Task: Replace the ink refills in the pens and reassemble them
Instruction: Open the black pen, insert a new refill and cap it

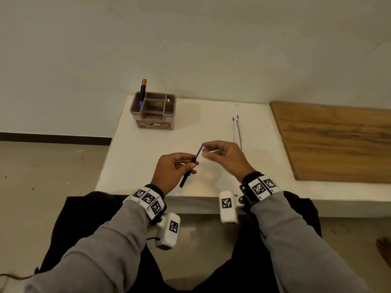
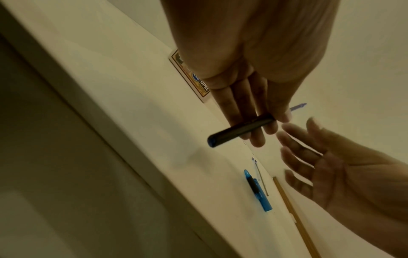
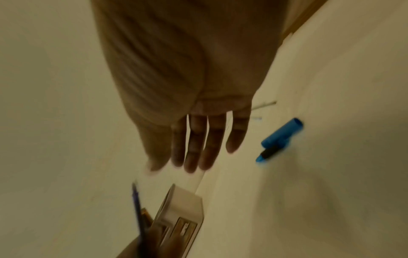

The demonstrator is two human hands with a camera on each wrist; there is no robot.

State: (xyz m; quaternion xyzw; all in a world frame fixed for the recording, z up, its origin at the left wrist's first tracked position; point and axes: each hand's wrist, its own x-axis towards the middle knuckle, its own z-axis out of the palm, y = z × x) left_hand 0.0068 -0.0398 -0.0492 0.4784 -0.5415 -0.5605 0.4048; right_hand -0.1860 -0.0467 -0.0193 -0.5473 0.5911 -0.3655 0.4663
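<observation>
My left hand (image 1: 191,167) grips a black pen barrel (image 1: 186,176) above the white table (image 1: 146,157), with thumb and fingers curled round it. A purple refill (image 1: 199,150) sticks out of the barrel's upper end. In the left wrist view the barrel (image 2: 240,130) lies across the fingers and the refill's tip (image 2: 298,106) shows beyond them. My right hand (image 1: 209,152) hovers just right of the refill's tip, with its fingers straight and spread (image 2: 295,153) and nothing in them. Two more refills (image 1: 236,131) lie side by side further back.
A blue pen piece with a black clip (image 2: 258,190) lies on the table under my right hand (image 3: 279,139). A brown compartment organiser (image 1: 153,112) at the back left holds an upright pen (image 1: 142,93). A wooden board (image 1: 338,142) covers the table's right side.
</observation>
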